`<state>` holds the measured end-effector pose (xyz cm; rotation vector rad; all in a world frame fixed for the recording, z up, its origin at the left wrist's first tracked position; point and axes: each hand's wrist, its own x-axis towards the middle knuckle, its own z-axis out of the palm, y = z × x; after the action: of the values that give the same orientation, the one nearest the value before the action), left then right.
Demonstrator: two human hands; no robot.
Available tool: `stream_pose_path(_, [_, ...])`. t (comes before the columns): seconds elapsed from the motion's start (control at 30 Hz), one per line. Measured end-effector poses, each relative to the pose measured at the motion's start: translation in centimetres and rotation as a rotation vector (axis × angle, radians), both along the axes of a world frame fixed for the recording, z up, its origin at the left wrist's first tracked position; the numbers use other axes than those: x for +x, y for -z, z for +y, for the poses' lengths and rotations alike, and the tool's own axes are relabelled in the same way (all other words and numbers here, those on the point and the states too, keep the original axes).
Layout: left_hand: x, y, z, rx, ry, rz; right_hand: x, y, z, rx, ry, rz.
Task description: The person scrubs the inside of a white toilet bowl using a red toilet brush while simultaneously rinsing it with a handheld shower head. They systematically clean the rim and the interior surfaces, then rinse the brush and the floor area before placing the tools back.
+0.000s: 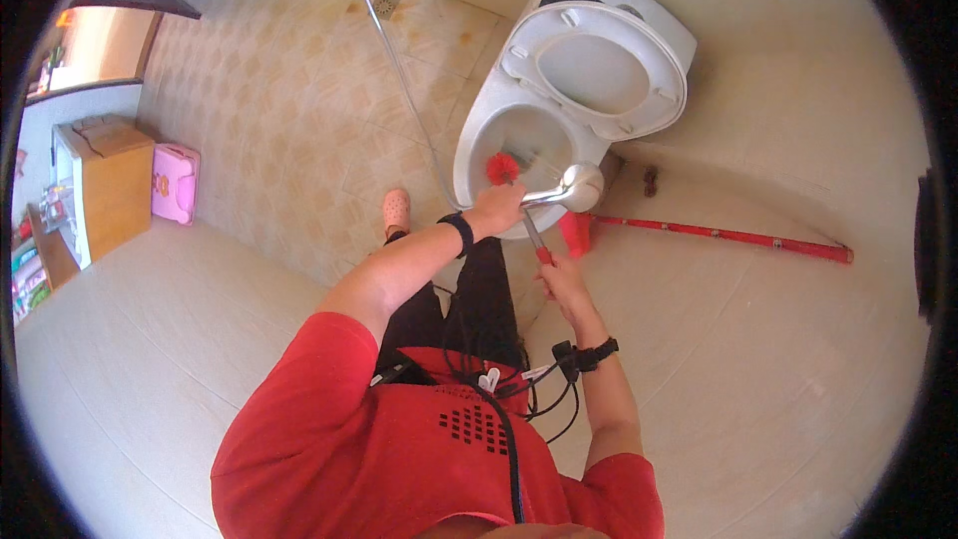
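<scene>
My left hand [496, 211] grips a chrome handheld shower head [582, 187], held over the front of a white toilet bowl [468, 142]. Faint streaks, perhaps water, show below it in the bowl. In my right hand [565, 286] is the red-and-grey handle of a toilet brush [533, 228]. Its round red bristle head [502, 168] is at the bowl's near left part, and my left hand covers some of the shaft. Both the toilet seat [602, 116] and the lid are raised against the tank [658, 22], which has black tape on it.
A silver shower hose [400, 82] runs across the floor side to my left hand. Right of the bowl, a long red pole [711, 233] lies along the wall beside a red plastic piece [575, 236]. A floor drain [385, 7], wooden cabinet [116, 187] and pink case [176, 183] are leftward.
</scene>
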<state>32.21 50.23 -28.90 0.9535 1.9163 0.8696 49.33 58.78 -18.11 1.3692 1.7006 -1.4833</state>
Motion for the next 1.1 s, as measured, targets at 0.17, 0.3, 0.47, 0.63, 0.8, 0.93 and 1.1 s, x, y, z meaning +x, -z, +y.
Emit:
stream_pose_path(0.17, [0.2, -0.9, 0.2, -0.006, 0.021, -0.106, -2.2, -0.6, -1.2, 0.02, -0.094, 0.071])
stream_pose_path(0.3, [-0.7, -3.6, 0.3, -0.056, 0.017, -0.194, -6.1, -3.7, -2.5, 0.053, -0.181, 0.008])
stream_pose_path(0.47, [-0.5, -1.6, 0.2, 0.023, -0.051, -0.243, -5.4, -2.0, -3.0, 0.156, -0.253, 0.115])
stream_pose_path(0.63, [-1.0, -2.4, 0.8, -0.034, -0.024, -0.235, -5.9, -3.6, -3.4, 0.228, -0.325, 0.167])
stream_pose_path(0.8, [-0.8, -3.2, 1.7, -0.03, -0.056, -0.181, -5.0, -3.0, -3.0, 0.302, -0.424, 0.252])
stream_pose_path(0.93, [-0.3, -3.3, 2.4, -0.094, -0.125, -0.152, -5.0, -2.9, -2.8, 0.293, -0.41, 0.299])
stream_pose_path(1.1, [0.7, -3.4, 4.0, -0.159, -0.239, -0.105, -5.1, -4.3, -1.4, 0.169, -0.355, 0.413])
